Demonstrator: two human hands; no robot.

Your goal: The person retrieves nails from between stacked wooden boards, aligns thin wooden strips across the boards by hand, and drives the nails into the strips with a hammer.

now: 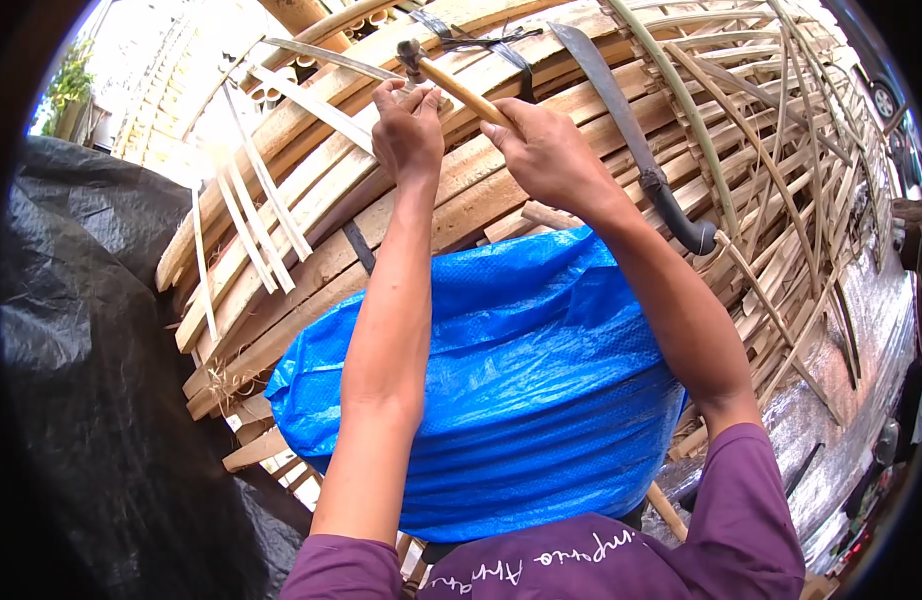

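the right hand [553, 152] is closed around the handle of the hammer [459, 92], which slants up and left over the planks [471, 185], its head just above the left hand [411, 135]. the left fingers are bent together near that head; whether they pinch anything, i cannot tell. pale strips [326, 112] lie left of the left hand. to the right of the right hand, a machete [611, 95] lies across the planks. nearer the body spreads a blue tarp [541, 370]; far left hangs a black sheet [91, 340].
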